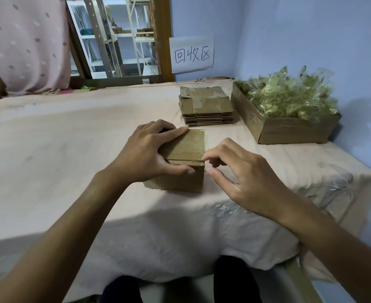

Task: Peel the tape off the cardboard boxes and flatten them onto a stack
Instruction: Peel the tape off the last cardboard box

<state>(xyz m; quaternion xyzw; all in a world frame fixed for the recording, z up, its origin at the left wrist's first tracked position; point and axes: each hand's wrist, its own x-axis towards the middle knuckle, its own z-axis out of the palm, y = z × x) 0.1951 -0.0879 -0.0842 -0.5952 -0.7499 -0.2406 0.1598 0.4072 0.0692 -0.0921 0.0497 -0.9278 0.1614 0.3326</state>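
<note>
**Small box held at the middle of the table, right fingers at its corner**

A closed cardboard box [183, 165] stands on the cloth-covered table [70, 149], near the middle and close to the person. Its top flaps meet in a seam that runs left to right. A strip of clear tape [206, 139] shines along the right edge of the top.

The left hand [149, 154] grips the box from the left. Its fingers reach across the far part of the top and its thumb presses on the near face just below the seam.

The right hand [241, 171] is at the box's near right top corner, with its fingers curled. The index fingertip touches the corner at the end of the seam and the thumb tip sits just below it, beside the right edge. Whether any tape is caught between them cannot be told.

Farther away and to the right lies a stack of flattened boxes [206, 103], apart from the held box, with patches of tape on its top sheet. Just right of the stack is an open cardboard tray [294, 130] heaped with crumpled clear tape [289, 97].

On the blue wall behind the stack hangs a paper sign [191, 54] with handwritten characters. To its left is a wood-framed pane [114, 38] showing metal shelving, and a pink spotted curtain [22, 40] hangs at the far left. The person's dark-clothed legs [234, 278] show below the near edge of the table
</note>
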